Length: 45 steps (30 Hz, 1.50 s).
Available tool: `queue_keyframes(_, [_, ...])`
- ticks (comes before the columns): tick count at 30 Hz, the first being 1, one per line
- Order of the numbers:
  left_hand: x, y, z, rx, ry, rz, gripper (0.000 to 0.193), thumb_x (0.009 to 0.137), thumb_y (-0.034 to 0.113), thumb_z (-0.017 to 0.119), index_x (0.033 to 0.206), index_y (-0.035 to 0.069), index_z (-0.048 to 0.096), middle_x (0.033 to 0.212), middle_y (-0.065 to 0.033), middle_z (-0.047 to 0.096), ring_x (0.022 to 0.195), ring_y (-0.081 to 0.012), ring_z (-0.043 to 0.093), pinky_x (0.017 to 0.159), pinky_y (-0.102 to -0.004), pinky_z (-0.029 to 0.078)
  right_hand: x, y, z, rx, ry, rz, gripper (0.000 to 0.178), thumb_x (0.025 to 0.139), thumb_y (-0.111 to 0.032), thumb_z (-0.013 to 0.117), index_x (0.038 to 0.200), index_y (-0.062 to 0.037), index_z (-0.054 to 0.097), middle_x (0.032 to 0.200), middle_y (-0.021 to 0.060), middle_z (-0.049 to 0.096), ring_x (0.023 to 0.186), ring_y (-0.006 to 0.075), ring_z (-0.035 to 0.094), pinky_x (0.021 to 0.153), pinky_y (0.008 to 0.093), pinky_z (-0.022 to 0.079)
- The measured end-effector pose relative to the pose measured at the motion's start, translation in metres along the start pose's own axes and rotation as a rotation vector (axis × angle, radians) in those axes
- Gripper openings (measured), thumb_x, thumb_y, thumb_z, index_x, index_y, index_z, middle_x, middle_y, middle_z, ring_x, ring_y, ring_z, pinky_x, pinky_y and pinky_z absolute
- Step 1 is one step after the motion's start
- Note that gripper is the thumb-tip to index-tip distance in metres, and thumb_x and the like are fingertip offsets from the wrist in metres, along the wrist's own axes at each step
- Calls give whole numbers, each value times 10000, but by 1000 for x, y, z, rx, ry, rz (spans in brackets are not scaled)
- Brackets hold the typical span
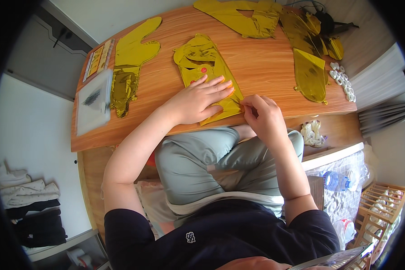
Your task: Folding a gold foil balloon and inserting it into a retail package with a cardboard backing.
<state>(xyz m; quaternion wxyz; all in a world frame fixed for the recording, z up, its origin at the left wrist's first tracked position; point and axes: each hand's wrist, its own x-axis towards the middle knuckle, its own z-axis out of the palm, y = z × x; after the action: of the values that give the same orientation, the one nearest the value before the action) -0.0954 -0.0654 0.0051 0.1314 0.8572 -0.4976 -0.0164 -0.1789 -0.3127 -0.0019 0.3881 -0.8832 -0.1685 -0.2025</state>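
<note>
A flat gold foil balloon (pixel 226 71), with small red dots on it, lies on the wooden table at its near edge. My left hand (pixel 195 102) rests on it palm down, fingers stretched out. At the balloon's lower right edge my right hand (pixel 264 116) has thumb and fingertips pinched together on the foil. What lies under the left palm is hidden. Other flat foil balloons are spread about: one (pixel 141 42) to the left, one (pixel 263 18) at the back, a darker one (pixel 303 33) at the back right, and a rounded one (pixel 310 76) at the right.
Clear plastic sheets (pixel 94 101) and a printed card (pixel 99 58) lie along the left table edge. Several white rings (pixel 342 81) sit at the right edge, with a dark object with cables (pixel 328 21) behind. A blue plastic bottle (pixel 336 181) and wooden rack (pixel 382 202) are lower right.
</note>
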Motion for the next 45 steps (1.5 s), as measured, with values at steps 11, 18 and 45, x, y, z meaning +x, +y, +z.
queue_keyframes(11, [1,3,-1,76,6,36,466,1055,343,576,1519,341,539,1672,-77,380,1558,-347,310,1270,-575,227,1,0,-7,31,-94,77,198,853,33,696,1039,-33,708,908,146,703,801,279,714,728,355,577])
queue_keyframes(18, [1,0,2,87,35,63,452,1068,372,541,1520,359,529,1650,-122,405,1542,-375,337,1248,-611,259,-5,5,-18,149,-31,193,163,882,38,716,1040,0,702,955,125,713,824,196,742,748,296,610])
queue_keyframes(45, [-8,19,-2,-35,-101,167,482,1015,307,610,1494,353,577,1703,-50,327,1565,-324,300,1273,-588,227,-34,36,-16,-185,-77,-691,236,809,-135,716,1044,-108,711,1124,16,746,1105,209,689,911,351,524])
